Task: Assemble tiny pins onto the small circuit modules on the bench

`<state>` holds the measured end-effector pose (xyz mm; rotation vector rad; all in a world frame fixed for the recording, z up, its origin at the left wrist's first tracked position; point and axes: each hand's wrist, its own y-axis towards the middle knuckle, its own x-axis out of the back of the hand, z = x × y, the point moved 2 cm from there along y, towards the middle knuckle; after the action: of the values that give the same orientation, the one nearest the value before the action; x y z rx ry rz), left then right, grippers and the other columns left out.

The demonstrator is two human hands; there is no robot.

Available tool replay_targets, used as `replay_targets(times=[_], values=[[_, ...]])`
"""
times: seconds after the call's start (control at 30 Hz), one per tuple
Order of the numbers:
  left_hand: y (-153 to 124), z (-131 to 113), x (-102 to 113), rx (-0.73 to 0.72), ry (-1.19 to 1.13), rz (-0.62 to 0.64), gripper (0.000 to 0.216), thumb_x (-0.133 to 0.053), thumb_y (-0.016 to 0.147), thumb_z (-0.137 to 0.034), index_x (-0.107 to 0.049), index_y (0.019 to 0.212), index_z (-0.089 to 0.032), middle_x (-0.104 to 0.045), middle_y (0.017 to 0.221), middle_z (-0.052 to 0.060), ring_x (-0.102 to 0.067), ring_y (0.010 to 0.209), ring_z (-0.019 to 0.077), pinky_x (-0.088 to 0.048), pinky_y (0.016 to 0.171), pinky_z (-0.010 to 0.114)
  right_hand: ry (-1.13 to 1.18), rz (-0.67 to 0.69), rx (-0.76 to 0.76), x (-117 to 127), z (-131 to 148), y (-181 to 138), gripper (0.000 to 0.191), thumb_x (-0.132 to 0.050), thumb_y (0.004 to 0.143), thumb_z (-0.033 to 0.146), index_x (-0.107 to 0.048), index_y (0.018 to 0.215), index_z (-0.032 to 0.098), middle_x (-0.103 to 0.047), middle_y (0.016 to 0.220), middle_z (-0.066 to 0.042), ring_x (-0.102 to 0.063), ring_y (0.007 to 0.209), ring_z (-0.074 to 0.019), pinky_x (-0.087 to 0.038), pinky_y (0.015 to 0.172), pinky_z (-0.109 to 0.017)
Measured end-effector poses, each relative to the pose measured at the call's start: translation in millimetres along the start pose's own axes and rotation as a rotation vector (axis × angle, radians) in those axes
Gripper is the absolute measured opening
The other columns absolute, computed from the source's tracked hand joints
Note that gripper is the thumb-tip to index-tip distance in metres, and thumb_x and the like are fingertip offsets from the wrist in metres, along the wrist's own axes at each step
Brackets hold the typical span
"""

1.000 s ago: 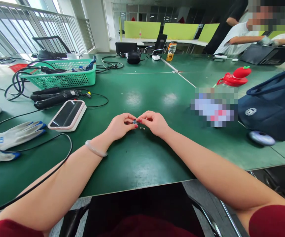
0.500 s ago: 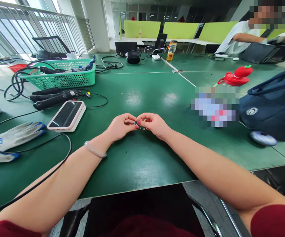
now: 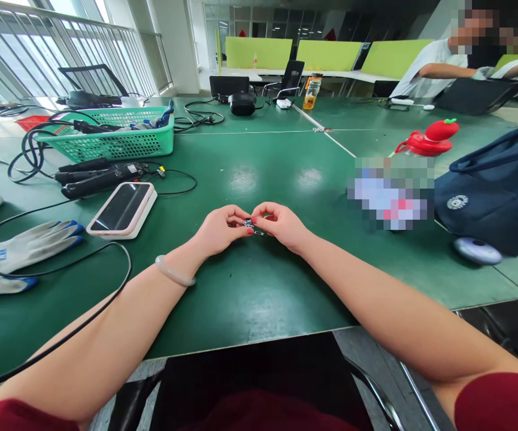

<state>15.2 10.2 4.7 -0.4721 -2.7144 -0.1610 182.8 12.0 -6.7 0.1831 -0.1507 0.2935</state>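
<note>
My left hand (image 3: 221, 228) and my right hand (image 3: 280, 223) meet fingertip to fingertip on the green table (image 3: 250, 281). Both pinch a tiny dark part (image 3: 250, 224) with a thin metal pin sticking out toward the right. The fingers of each hand are curled and pressed together round it. The part is too small to name. A pale bangle (image 3: 174, 273) sits on my left wrist. Both forearms rest on the table.
A phone in a pink case (image 3: 123, 208) lies left of my hands, with white work gloves (image 3: 16, 254) and black cables (image 3: 61, 269) beyond. A green basket (image 3: 110, 134) stands at the back left. A navy bag (image 3: 492, 191) and red-lidded bottle (image 3: 427, 140) lie right. People sit at the far right.
My fingertips shifted slightly on the small part; the hands stay in the same place. A person standing at the far right has gone from view.
</note>
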Motion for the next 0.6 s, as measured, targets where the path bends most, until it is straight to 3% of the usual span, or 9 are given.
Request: replay_targets(times=[0.13, 0.33, 0.6], values=[[0, 0, 1, -0.002, -0.003, -0.019, 0.028, -0.075, 0.065, -0.029, -0.062, 0.087, -0.016, -0.071, 0.078, 0.003, -0.066, 0.075, 0.0167, -0.051, 0.074, 0.033, -0.12, 0.01, 0.025, 0, 3, -2, 0.024, -0.063, 0.076, 0.042, -0.059, 0.079, 0.018, -0.049, 0.061, 0.005, -0.037, 0.051, -0.0079, -0.029, 0.051, -0.023], [0, 1, 1, -0.01, 0.002, -0.027, 0.03, -0.076, 0.064, -0.03, -0.062, 0.086, -0.016, -0.07, 0.078, 0.003, -0.066, 0.073, 0.0162, -0.051, 0.073, 0.032, -0.517, -0.08, 0.255, -1, 14, -7, 0.006, -0.058, 0.082, 0.021, -0.06, 0.076, 0.019, -0.056, 0.078, 0.0, -0.042, 0.057, -0.0091, -0.036, 0.059, -0.025], [0, 1, 1, -0.025, 0.046, -0.043, 0.031, -0.077, 0.063, -0.031, -0.062, 0.085, -0.016, -0.07, 0.078, 0.003, -0.064, 0.073, 0.0159, -0.05, 0.072, 0.032, -0.649, -0.058, 0.307, -2, 16, -9, 0.004, -0.056, 0.085, 0.019, -0.06, 0.083, 0.02, -0.058, 0.085, -0.001, -0.047, 0.064, -0.0113, -0.038, 0.064, -0.026]])
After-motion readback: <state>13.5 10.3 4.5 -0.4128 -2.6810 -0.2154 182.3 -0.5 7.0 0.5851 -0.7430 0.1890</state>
